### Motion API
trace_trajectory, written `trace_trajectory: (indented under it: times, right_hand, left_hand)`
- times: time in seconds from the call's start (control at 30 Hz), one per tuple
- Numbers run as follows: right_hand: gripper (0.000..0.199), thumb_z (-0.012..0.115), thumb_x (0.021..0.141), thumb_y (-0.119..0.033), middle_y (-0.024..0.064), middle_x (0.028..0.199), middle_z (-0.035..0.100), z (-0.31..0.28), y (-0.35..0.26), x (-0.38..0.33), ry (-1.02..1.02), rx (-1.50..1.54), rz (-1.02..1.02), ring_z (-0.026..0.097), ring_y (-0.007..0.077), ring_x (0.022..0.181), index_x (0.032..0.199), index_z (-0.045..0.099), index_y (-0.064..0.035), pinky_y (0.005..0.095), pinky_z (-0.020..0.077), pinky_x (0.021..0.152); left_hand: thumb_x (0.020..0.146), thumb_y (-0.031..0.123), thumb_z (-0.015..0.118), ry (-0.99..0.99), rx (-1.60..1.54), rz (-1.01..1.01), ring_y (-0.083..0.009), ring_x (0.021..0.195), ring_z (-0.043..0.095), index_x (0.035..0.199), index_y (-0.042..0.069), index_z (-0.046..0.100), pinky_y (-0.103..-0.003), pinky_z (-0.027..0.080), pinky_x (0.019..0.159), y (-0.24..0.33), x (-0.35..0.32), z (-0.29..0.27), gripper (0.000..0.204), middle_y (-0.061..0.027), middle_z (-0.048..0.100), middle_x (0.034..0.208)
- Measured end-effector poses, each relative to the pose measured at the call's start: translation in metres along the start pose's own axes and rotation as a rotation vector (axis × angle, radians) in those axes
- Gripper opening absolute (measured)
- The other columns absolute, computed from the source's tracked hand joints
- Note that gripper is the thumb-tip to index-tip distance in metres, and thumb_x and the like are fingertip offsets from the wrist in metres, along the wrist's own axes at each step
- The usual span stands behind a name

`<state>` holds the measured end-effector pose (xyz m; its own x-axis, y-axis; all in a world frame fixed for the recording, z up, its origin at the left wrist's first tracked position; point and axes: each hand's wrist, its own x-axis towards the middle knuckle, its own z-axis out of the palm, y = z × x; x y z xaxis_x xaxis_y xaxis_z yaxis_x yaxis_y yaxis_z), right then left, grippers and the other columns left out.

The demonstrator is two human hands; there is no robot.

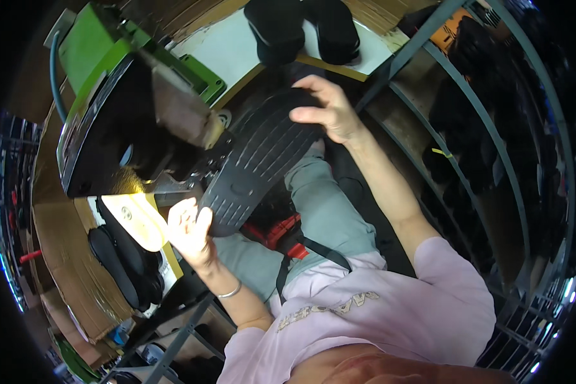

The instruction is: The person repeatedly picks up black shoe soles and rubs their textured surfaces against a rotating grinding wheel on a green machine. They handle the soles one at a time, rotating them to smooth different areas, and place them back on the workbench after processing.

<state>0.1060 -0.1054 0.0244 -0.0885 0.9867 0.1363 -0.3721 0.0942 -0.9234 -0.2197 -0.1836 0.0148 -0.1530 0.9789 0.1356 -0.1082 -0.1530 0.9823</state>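
Both hands hold one black rubber shoe sole (pixel 259 163), tread side up, slanting across the middle of the view. My left hand (pixel 189 227) grips its lower end. My right hand (pixel 326 109) grips its upper end near the white tabletop. The sole's left edge lies against the dark head of a green machine (pixel 134 121), under its metal plate. My lap in grey trousers is below the sole.
More black soles (pixel 301 25) lie on the white table (pixel 230 51) at the top. A stack of dark soles (pixel 125 262) and a pale insole (pixel 134 221) sit lower left. A grey metal rack (pixel 486 147) full of dark soles fills the right side.
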Motion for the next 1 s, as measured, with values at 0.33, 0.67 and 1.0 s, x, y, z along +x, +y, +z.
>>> trace_trajectory:
  times: [0.33,0.67,1.0]
  right_hand:
    - [0.044,0.087,0.064,-0.003,0.0046,0.09,0.064,0.07,0.046,-0.011,-0.041,-0.43,-0.19,0.06,0.01,0.085,0.097,0.057,0.0009,0.0251,0.0506,0.075]
    - [0.064,0.087,0.068,-0.015,0.0091,0.106,0.059,0.1,0.114,-0.048,0.193,-0.265,-0.183,0.058,0.0171,0.097,0.117,0.049,0.0007,0.0308,0.0481,0.085]
    - [0.047,0.064,0.083,-0.001,0.0084,0.096,0.063,-0.033,0.124,-0.127,0.33,0.32,0.409,0.063,0.0128,0.068,0.128,0.049,-0.0009,0.0255,0.0486,0.043]
  left_hand:
    - [0.075,-0.013,0.067,0.064,-0.073,-0.169,-0.0159,0.095,0.059,0.107,-0.004,0.062,-0.028,0.049,0.082,-0.061,-0.056,-0.083,0.033,-0.0072,0.06,0.1]
    - [0.074,-0.001,0.077,-0.053,0.248,0.029,-0.0103,0.072,0.061,0.095,-0.004,0.068,-0.024,0.05,0.067,-0.038,-0.002,0.044,0.024,-0.0042,0.068,0.082]
    - [0.077,-0.006,0.074,0.132,0.008,0.132,-0.013,0.08,0.062,0.104,-0.007,0.065,-0.026,0.052,0.075,-0.057,-0.02,0.068,0.028,-0.0079,0.067,0.092]
